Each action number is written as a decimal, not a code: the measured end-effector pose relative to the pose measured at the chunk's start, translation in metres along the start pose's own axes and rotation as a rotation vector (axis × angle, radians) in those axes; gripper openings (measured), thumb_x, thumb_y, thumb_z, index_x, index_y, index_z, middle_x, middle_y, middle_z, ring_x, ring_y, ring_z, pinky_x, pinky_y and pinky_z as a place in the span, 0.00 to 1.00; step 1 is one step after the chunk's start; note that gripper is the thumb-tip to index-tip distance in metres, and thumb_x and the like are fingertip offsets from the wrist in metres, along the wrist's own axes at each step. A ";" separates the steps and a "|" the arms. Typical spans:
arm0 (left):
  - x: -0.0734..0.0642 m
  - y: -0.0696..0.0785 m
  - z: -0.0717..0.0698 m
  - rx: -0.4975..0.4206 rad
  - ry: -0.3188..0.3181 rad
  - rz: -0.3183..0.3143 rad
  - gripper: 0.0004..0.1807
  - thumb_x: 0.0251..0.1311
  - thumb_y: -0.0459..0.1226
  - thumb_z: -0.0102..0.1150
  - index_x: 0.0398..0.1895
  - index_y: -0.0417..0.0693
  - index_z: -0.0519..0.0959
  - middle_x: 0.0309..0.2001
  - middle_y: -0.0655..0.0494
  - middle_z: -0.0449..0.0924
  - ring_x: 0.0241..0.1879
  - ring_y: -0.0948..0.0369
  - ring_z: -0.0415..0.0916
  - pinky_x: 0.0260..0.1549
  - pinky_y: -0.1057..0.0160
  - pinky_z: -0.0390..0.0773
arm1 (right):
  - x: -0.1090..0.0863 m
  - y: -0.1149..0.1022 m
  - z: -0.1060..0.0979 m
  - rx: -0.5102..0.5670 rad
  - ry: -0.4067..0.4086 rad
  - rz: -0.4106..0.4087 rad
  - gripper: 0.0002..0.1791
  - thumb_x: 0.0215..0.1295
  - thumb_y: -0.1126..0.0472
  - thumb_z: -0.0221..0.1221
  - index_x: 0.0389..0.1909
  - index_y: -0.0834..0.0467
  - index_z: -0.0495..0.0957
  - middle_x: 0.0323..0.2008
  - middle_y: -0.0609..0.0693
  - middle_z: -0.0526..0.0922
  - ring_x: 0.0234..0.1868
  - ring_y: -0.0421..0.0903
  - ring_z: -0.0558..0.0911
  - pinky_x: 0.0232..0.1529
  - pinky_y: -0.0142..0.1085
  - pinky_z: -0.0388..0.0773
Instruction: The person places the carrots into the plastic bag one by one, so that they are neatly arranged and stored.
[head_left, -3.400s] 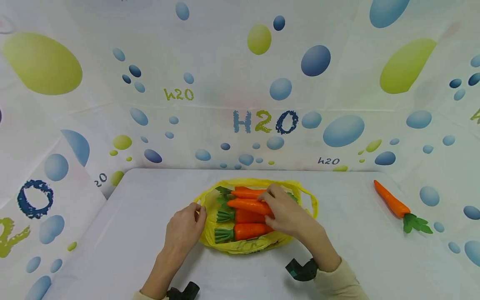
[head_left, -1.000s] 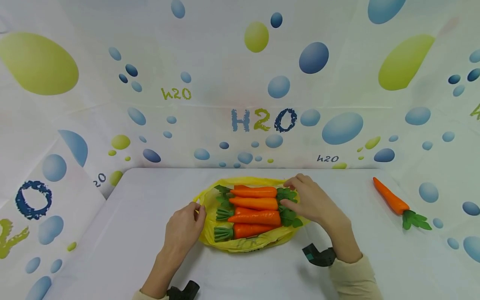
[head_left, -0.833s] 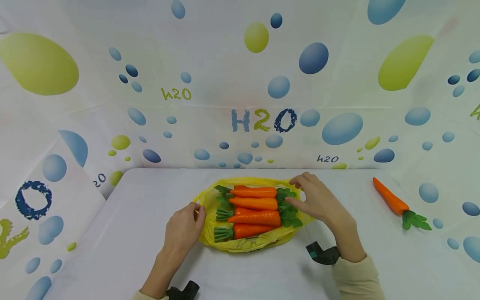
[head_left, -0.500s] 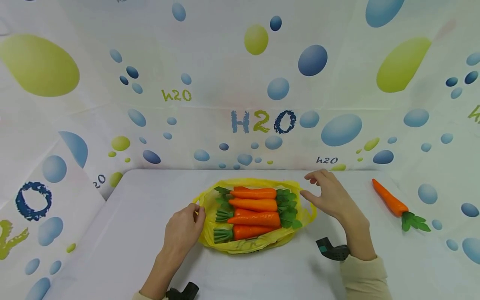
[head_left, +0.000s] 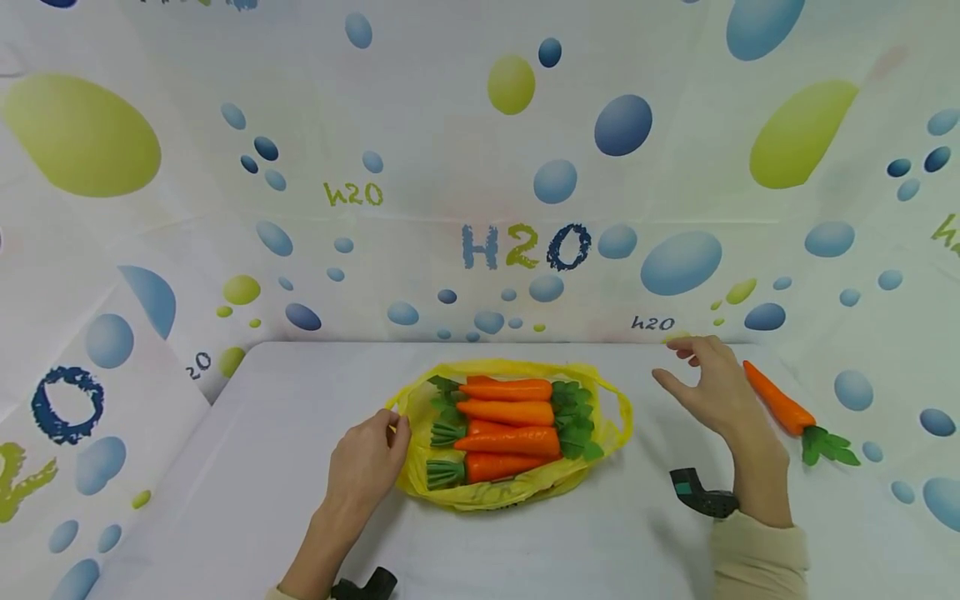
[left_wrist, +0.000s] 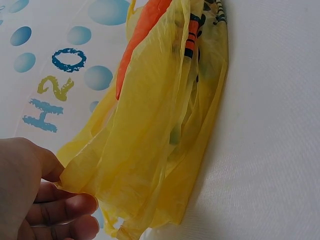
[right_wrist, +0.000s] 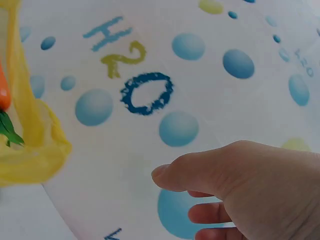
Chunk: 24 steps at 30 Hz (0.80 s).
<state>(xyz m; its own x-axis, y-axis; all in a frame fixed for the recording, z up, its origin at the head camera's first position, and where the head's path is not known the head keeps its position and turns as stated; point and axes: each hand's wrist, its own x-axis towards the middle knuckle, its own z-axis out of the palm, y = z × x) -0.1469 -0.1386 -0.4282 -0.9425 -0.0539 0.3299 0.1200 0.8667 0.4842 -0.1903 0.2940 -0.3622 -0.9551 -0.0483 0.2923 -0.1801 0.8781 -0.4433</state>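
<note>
A yellow plastic bag point(head_left: 480, 498) lies open-mouthed at the middle of the table, filled with several orange carrots point(head_left: 506, 412). Some of their green tops point left, others right. My left hand point(head_left: 369, 458) pinches the left edge of the bag between thumb and fingers; the left wrist view shows the thin plastic point(left_wrist: 135, 165) stretched from that pinch. Right of the bag, my right hand point(head_left: 708, 387) is raised with thumb and fingers spread and nothing in it. Close to its right side, a single carrot point(head_left: 780, 400) with a leafy top lies on the table.
The white table point(head_left: 285, 417) backs onto a white sheet with blue and green spots and H2O lettering. A loop handle point(head_left: 626, 417) sticks out at the bag's right end. A dark wrist camera point(head_left: 701, 496) sits on each wrist.
My right hand has let go of a carrot in the bag and moved right, away from the bag toward the single carrot. My left hand has stayed at the bag's edge.
</note>
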 end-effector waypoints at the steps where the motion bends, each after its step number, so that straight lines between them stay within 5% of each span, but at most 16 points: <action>1: 0.000 0.000 0.000 0.000 0.001 0.001 0.11 0.67 0.39 0.56 0.33 0.39 0.81 0.21 0.54 0.77 0.17 0.63 0.66 0.19 0.66 0.69 | -0.001 0.003 -0.002 0.002 0.003 0.015 0.30 0.66 0.51 0.63 0.62 0.64 0.71 0.54 0.64 0.73 0.53 0.62 0.71 0.53 0.59 0.75; 13: 0.000 -0.001 0.001 0.004 0.015 0.011 0.11 0.67 0.39 0.57 0.32 0.40 0.80 0.20 0.54 0.76 0.16 0.63 0.65 0.18 0.67 0.68 | -0.010 0.043 -0.016 -0.011 0.127 0.138 0.31 0.68 0.54 0.60 0.64 0.70 0.67 0.57 0.71 0.69 0.58 0.69 0.65 0.53 0.65 0.70; 24: 0.000 0.000 0.000 -0.001 0.007 0.006 0.11 0.67 0.39 0.57 0.33 0.39 0.81 0.20 0.54 0.76 0.16 0.63 0.65 0.17 0.68 0.68 | -0.012 0.091 -0.015 -0.088 0.024 0.287 0.36 0.70 0.47 0.56 0.66 0.71 0.64 0.62 0.77 0.61 0.60 0.74 0.58 0.53 0.69 0.70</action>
<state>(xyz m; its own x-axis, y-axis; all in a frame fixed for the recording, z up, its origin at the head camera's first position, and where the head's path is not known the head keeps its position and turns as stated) -0.1469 -0.1385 -0.4276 -0.9395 -0.0522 0.3385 0.1259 0.8665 0.4830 -0.1921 0.3814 -0.3932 -0.9579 0.2186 0.1862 0.1188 0.8920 -0.4361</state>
